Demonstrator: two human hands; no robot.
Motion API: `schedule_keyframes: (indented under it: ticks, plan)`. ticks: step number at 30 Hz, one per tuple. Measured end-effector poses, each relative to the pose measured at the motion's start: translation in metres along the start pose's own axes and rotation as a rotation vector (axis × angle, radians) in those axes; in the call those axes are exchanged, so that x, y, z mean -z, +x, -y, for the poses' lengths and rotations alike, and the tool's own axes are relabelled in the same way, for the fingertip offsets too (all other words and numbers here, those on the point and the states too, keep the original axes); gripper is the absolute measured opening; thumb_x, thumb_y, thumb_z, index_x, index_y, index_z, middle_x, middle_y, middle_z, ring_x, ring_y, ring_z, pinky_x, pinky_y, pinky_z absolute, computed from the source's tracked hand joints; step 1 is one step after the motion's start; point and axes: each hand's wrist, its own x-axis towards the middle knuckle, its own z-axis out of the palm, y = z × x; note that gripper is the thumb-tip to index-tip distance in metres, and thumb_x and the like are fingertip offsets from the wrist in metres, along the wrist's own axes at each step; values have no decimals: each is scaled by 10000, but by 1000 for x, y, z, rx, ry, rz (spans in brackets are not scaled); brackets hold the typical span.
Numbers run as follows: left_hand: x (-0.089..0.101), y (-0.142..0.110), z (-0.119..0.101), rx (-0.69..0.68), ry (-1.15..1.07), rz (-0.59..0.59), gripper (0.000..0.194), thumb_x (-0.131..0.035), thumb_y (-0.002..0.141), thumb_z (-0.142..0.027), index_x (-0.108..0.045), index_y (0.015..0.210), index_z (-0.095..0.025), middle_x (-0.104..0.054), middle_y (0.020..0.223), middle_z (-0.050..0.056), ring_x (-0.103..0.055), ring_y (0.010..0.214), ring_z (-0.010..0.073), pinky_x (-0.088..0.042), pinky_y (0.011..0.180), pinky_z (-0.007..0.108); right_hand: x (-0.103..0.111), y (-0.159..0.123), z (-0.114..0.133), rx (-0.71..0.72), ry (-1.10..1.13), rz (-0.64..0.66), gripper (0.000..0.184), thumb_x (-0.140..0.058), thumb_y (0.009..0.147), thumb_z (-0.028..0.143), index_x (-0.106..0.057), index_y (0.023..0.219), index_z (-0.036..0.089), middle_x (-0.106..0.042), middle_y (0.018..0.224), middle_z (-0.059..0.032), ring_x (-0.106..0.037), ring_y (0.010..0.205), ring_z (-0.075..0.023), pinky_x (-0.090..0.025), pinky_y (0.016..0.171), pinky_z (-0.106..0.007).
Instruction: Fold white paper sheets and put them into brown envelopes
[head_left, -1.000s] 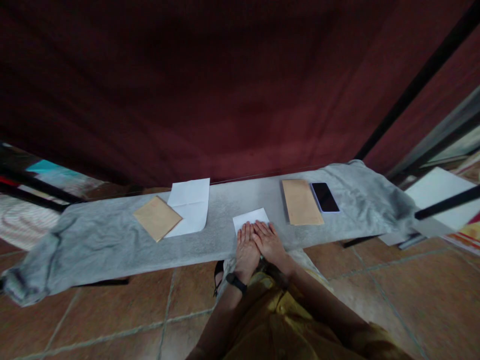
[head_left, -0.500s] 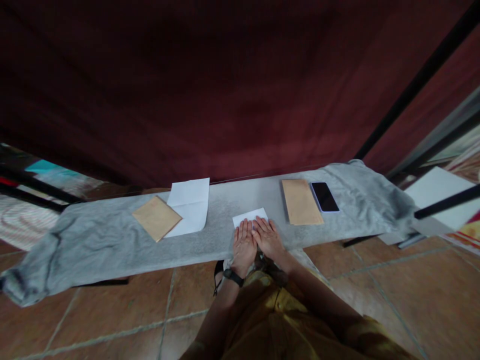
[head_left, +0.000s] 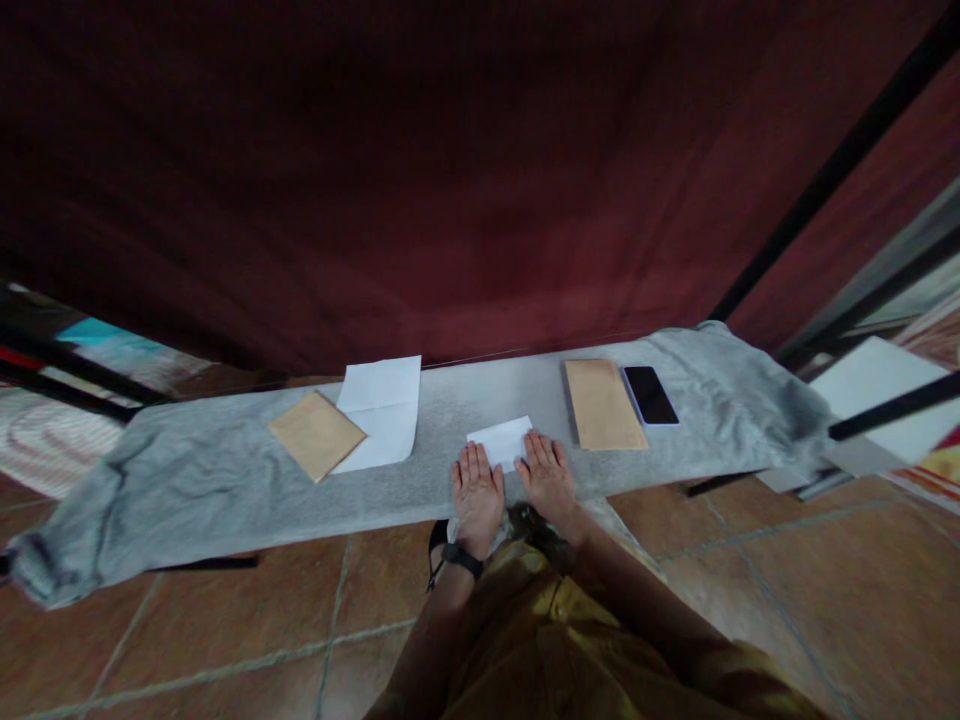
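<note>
A small folded sheet of white paper (head_left: 504, 441) lies flat on the grey cloth near the front edge of the narrow bench. My left hand (head_left: 477, 492) rests palm down on its left side, fingers stretched out. On the right side of the paper lies my right hand (head_left: 547, 477), also flat with the fingers extended. The middle of the paper shows between the two hands; parts of its edges are hidden under my fingers. A black watch (head_left: 463, 560) is on my left wrist.
Grey cloth (head_left: 217, 480) covers the bench. To the left, a brown envelope (head_left: 316, 435) overlaps a creased white sheet (head_left: 384, 405). On the right, brown envelopes (head_left: 604, 405) lie beside a phone (head_left: 651, 395). A dark red curtain (head_left: 480, 230) hangs behind the bench.
My hands were side by side over the lower part of the folded paper. They have slid apart, left and right, uncovering its middle. The envelopes and phone have stayed put.
</note>
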Motion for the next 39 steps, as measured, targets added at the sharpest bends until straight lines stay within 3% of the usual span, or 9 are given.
schedule_keyframes:
  ticks: [8, 17, 22, 26, 31, 39]
  plan:
    - [4, -7, 7, 32, -26, -66, 573, -345, 1043, -334, -387, 1548, -68, -430, 1577, 204, -372, 1498, 300, -302, 1227, 527, 10, -6, -7, -42, -48, 15, 539, -354, 1082, 361, -434, 1531, 76, -479, 1555, -175, -457, 1425, -300, -279, 1204, -487]
    - [6, -3, 8, 37, -39, -56, 581, -316, 1052, -363, -372, 1554, -75, -418, 1591, 197, -347, 1510, 304, -307, 1224, 538, 18, 4, -3, -103, -7, 53, 529, -311, 1085, 357, -482, 1505, 85, -491, 1547, -168, -453, 1434, -302, -302, 1200, -494]
    - [10, 7, -4, -111, -79, 43, 560, -301, 1043, -303, -379, 1551, -80, -405, 1610, 161, -293, 1537, 252, -281, 1255, 482, 28, 20, 8, -16, 59, 141, 522, -281, 1088, 355, -492, 1508, 128, -455, 1576, -146, -405, 1474, -285, -238, 1240, -517]
    - [6, 11, -11, -197, -74, 160, 557, -288, 1007, -198, -403, 1541, -86, -410, 1611, 144, -290, 1538, 237, -287, 1253, 464, 26, 25, 17, 67, 116, 221, 514, -250, 1092, 355, -543, 1473, 173, -511, 1541, -111, -434, 1457, -248, -243, 1248, -502]
    - [1, 13, -14, -172, -23, 203, 586, -292, 981, -149, -373, 1557, -73, -360, 1634, 153, -262, 1548, 240, -257, 1263, 454, 15, 27, 18, 74, 126, 275, 505, -274, 1090, 375, -548, 1467, 181, -504, 1545, -104, -439, 1455, -248, -255, 1235, -501]
    - [0, 20, -16, -119, 7, 190, 582, -264, 991, -159, -378, 1559, -104, -383, 1625, 143, -275, 1543, 230, -268, 1251, 465, 7, 31, 12, 75, 90, 225, 469, -310, 1088, 342, -564, 1449, 184, -478, 1565, -86, -441, 1454, -229, -258, 1235, -462]
